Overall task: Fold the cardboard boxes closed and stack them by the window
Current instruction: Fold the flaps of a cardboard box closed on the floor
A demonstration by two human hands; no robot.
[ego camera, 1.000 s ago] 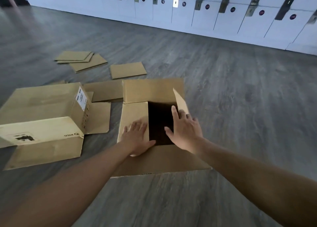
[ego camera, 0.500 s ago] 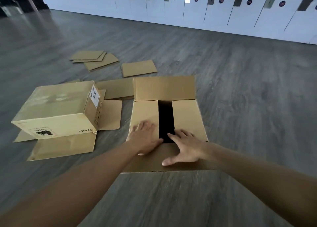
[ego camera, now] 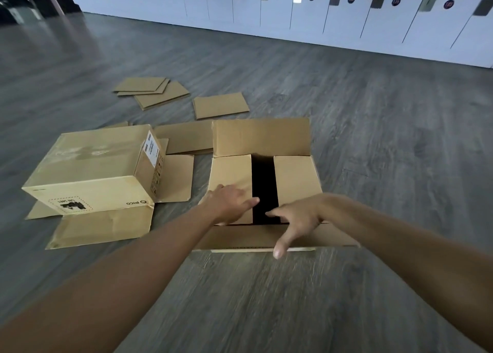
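Note:
A brown cardboard box (ego camera: 293, 176) stands on the floor in front of me, its two side flaps folded in with a dark gap between them. Its far flap (ego camera: 261, 136) stands up and its near flap (ego camera: 248, 236) lies out toward me. My left hand (ego camera: 229, 203) presses flat on the left side flap. My right hand (ego camera: 296, 219) lies with spread fingers over the near flap, its thumb at the flap's front edge. To the left sits a second box (ego camera: 90, 171) with flaps spread on the floor.
Several flat cardboard sheets (ego camera: 152, 91) lie on the grey wood floor (ego camera: 386, 139) beyond the boxes, one more sheet (ego camera: 220, 104) nearer. A row of white lockers (ego camera: 346, 19) lines the far wall. No window is in view.
My right hand pushed the right side flap down flat, then slid back onto the near flap. My left hand stayed on the left side flap.

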